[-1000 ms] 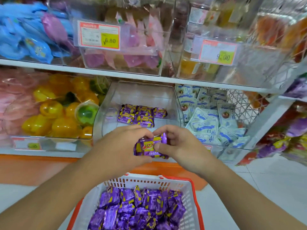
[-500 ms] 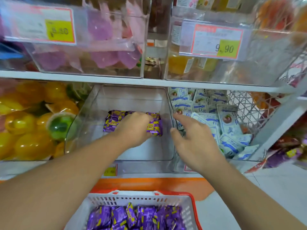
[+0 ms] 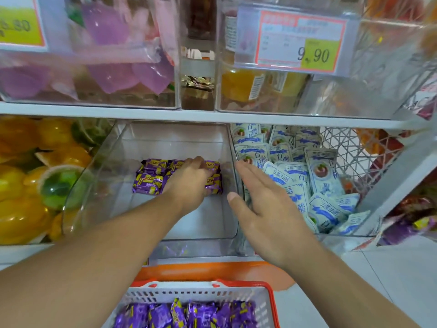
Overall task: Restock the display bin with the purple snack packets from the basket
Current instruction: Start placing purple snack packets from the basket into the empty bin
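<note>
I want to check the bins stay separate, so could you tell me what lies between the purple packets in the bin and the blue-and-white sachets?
In the head view, only the clear bin wall separates the purple packets from the blue-and-white sachets.

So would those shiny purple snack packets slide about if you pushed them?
Probably: the shiny purple foil snack packets look slick on the clear plastic display bin. They seem small and light, likely crinkly rather than stiff. The left hand covers several at once.
</note>
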A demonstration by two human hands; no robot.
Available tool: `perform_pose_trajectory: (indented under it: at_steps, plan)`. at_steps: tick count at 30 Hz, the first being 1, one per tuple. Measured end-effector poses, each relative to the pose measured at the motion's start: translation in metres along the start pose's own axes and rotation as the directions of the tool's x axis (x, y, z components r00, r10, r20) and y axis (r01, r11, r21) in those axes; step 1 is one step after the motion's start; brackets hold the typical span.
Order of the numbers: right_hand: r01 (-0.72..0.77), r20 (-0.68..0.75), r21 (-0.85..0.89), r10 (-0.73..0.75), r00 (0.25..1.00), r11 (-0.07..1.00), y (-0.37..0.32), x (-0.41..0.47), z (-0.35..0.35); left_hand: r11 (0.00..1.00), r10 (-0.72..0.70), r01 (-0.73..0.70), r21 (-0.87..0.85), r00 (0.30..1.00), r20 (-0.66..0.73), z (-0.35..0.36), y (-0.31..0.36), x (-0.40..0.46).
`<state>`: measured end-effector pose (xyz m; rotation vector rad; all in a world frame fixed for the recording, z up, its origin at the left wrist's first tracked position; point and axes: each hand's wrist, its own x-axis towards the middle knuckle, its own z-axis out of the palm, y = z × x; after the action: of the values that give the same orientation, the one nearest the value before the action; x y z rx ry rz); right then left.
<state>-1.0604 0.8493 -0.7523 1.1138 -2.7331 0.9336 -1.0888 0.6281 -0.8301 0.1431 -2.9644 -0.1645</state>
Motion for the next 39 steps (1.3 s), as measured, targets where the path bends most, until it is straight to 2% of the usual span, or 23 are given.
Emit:
perform_pose_trajectory:
  at_steps: [5,17,26,29,34,37,39]
  plan:
    - [-0.003,0.007,-0.007,0.003,1.0,1.0,-0.002,-0.001,0.0,0.998,0.048,-0.047,0.036,0.998,-0.029,-0.004,-0.002,-0.006]
    - [-0.009,0.04,-0.064,0.012,0.999,0.998,-0.006,-0.002,0.002,0.997,0.049,-0.054,0.062,0.996,0.081,0.002,-0.012,-0.003]
    - [0.01,0.061,-0.067,-0.006,0.998,0.998,-0.005,-0.002,0.003,0.991,0.135,-0.135,0.018,0.991,0.005,-0.019,-0.02,-0.031]
    - [0.025,0.02,-0.047,-0.024,1.0,0.999,-0.01,-0.007,-0.001,0.991,0.118,-0.121,-0.065,0.992,-0.047,-0.042,-0.017,-0.059]
    - [0.157,-0.157,-0.03,-0.16,0.974,0.987,-0.036,-0.033,-0.008,0.978,0.078,-0.123,-0.167,0.965,-0.251,-0.077,-0.001,-0.143]
    - [0.235,-0.131,-0.021,-0.236,0.963,0.972,-0.052,-0.055,0.004,0.977,0.076,-0.126,-0.171,0.959,-0.272,-0.088,0.007,-0.209]
    - [0.253,-0.07,-0.013,-0.254,0.965,0.967,-0.063,-0.07,0.021,0.98,0.11,-0.145,-0.135,0.966,-0.234,-0.079,0.007,-0.255]
